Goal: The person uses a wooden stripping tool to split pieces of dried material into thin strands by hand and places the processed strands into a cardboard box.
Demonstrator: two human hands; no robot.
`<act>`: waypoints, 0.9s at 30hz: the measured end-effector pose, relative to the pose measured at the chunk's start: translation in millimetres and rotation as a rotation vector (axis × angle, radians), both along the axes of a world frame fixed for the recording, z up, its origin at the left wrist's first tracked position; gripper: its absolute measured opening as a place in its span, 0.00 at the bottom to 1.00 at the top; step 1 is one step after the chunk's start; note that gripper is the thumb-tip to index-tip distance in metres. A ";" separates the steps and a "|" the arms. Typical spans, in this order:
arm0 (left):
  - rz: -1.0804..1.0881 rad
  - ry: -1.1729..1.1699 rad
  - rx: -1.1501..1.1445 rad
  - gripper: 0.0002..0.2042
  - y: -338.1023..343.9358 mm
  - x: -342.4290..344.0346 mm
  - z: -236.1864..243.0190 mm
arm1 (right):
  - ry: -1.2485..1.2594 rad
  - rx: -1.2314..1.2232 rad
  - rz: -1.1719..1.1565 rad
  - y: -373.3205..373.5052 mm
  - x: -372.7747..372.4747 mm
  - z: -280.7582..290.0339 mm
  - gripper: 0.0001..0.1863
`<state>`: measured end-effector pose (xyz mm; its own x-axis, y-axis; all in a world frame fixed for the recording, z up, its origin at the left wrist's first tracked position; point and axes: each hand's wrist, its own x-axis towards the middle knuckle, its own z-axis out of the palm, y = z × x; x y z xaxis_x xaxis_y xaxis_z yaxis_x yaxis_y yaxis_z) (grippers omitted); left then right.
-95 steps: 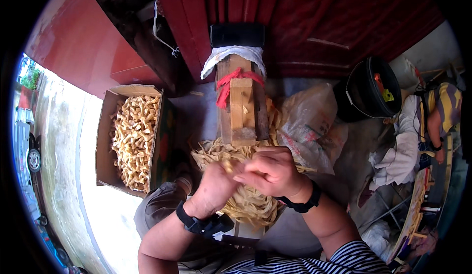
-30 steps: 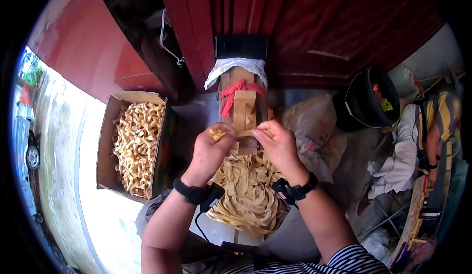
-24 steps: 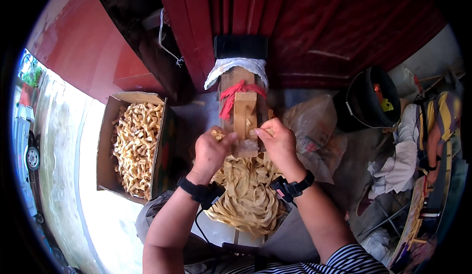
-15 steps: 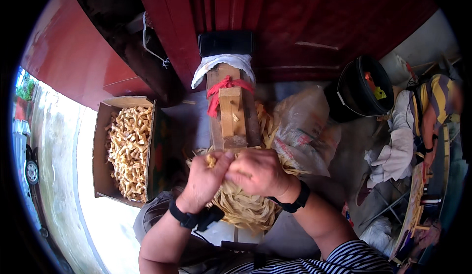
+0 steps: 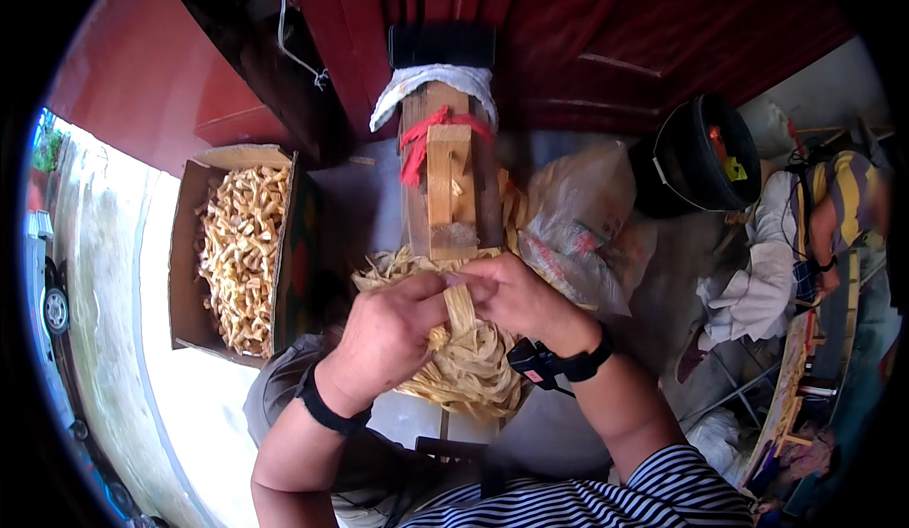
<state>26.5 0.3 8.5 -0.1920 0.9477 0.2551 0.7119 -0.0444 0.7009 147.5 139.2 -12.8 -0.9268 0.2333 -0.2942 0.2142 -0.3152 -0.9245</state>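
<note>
A flat, pale tan strip [image 5: 461, 310] runs between my hands over my lap, bent into a fold in front of the fingers. My left hand [image 5: 383, 334] is closed on it, with a small yellowish lump [image 5: 438, 338] showing at the lower edge of the fist. My right hand [image 5: 521, 293] pinches the strip's upper part; some fingertips are hidden behind it. Just below the hands lies a heap of similar limp strips [image 5: 478, 376]. Ahead stands a wooden block [image 5: 441, 187] on a board, with a red cloth [image 5: 414, 155] tied around it.
On the left, a cardboard box [image 5: 180, 291] holds many small knotted tan pieces [image 5: 244, 253]. Clear plastic bags [image 5: 578, 215] and a black bucket [image 5: 653, 173] stand to the right. Another person in a striped yellow top [image 5: 852, 192] works at the far right. A dark red door [image 5: 587, 35] rises ahead.
My hands have drawn apart slightly, and the flat strip now shows between them. The left hand has turned over, back upward. The whole view has shifted a little.
</note>
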 end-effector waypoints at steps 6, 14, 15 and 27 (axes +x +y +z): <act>-0.042 0.335 0.115 0.11 1.9 -4.4 -2.6 | -0.189 -0.729 0.064 -0.1 7.0 -9.8 0.06; 0.228 0.056 -0.013 0.17 -2.9 -2.8 3.3 | 0.060 0.080 -0.251 -13.5 2.5 2.4 0.09; 0.209 0.011 -0.093 0.17 -4.8 -4.5 3.8 | 0.089 0.221 -0.206 -12.7 3.2 2.6 0.09; 0.082 -0.482 0.084 0.04 -8.6 -17.4 16.4 | 0.022 -0.090 0.114 -8.7 5.5 7.4 0.19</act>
